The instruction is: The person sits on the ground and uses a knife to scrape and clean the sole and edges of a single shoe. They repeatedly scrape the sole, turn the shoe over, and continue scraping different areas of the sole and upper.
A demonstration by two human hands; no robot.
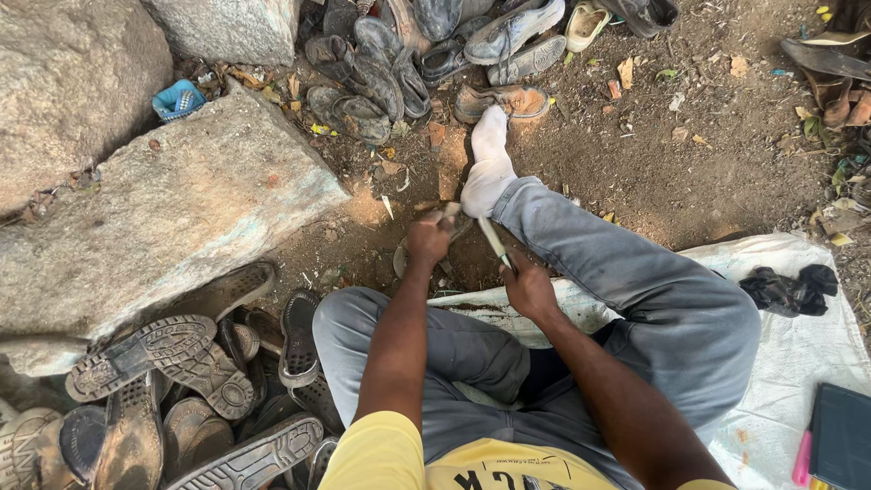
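Note:
I sit on the ground with my legs in grey trousers, a white sock on my outstretched foot. My left hand grips a worn shoe sole that stands on the dirt in front of me, mostly hidden behind the hand. My right hand holds a knife, its pale blade pointing up and left toward the sole near my left hand. The blade tip sits close to the sole's upper edge; whether it touches is unclear.
A heap of old soles and shoes lies at my lower left, another pile lies ahead. Large grey rocks fill the left. I sit on a white sack cloth with a black rag and a dark case.

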